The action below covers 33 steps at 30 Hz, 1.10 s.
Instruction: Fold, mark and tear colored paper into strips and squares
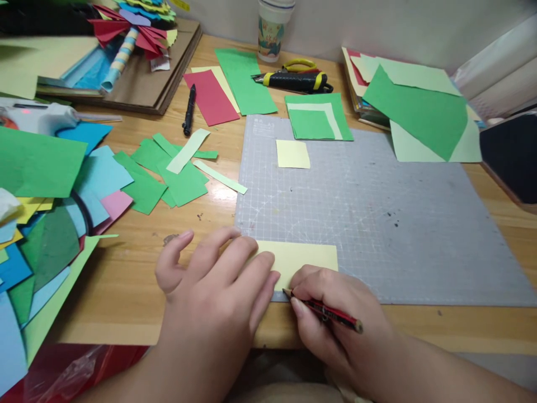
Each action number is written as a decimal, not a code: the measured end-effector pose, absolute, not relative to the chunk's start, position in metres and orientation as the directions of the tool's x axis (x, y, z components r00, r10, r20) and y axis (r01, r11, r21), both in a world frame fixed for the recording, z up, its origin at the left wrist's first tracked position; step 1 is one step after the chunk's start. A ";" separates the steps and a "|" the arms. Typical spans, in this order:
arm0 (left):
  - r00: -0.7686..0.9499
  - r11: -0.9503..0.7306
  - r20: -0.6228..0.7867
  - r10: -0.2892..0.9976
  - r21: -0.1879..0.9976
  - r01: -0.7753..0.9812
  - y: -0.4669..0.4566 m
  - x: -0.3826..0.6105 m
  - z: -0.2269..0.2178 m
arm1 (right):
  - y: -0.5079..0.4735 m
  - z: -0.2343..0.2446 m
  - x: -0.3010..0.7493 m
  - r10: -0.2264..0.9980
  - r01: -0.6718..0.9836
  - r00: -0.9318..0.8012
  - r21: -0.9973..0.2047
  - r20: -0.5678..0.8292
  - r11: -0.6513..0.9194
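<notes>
We're holding yellow sheet [308,257] along near edge of cutting mat [419,235], left hand [213,296] resting fingers outstretched, likely preventing slips; right hand [356,299] gripping pencil [342,319] near tip between fingers, apparently for control.

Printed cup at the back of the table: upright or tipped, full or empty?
Upright: the printed cup stands on its narrower base, wider end uppermost. Full or empty, cannot tell: its inside does not show.

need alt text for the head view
A right hand holds a red-and-black pencil at the lower edge of pale yellow paper on a gray cutting mat; the left hand rests on the paper. Beyond are green paper scraps, a utility knife, a cup.
</notes>
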<state>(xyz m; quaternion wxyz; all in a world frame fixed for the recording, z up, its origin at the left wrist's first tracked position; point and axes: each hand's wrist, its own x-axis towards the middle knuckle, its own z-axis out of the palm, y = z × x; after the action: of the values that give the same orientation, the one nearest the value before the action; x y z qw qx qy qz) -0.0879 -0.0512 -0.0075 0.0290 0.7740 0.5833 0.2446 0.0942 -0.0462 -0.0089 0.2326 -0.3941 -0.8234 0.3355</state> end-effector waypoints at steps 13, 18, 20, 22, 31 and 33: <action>0.200 -0.321 0.340 0.919 0.349 0.881 -0.051 -0.088 -0.008 | -0.046 -0.009 0.097 0.820 0.478 -0.562 -0.767 0.108 0.428; 0.200 -0.320 0.347 0.916 0.335 0.886 -0.051 -0.088 -0.008 | -0.047 -0.011 0.097 0.804 0.474 -0.583 -0.756 0.115 0.452; 0.201 -0.321 0.347 0.916 0.335 0.886 -0.052 -0.088 -0.008 | -0.047 -0.011 0.098 0.808 0.460 -0.578 -0.771 0.117 0.440; 0.205 -0.324 0.343 0.917 0.338 0.883 -0.052 -0.089 -0.008 | -0.047 -0.011 0.098 0.816 0.464 -0.568 -0.775 0.110 0.428; 0.217 -0.323 0.302 0.928 0.365 0.873 -0.051 -0.090 -0.005 | -0.043 -0.004 0.095 0.903 0.415 -0.422 -0.870 0.077 0.268; 0.204 -0.303 0.267 0.942 0.411 0.860 -0.050 -0.091 -0.003 | -0.041 -0.005 0.098 0.957 0.267 -0.283 -0.954 0.054 0.133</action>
<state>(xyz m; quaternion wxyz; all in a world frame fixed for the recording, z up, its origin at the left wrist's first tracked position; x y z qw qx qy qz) -0.0911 -0.0496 -0.0026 0.0861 0.7710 0.5842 0.2384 0.0980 -0.0411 -0.0047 0.3728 -0.4683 -0.6539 0.4628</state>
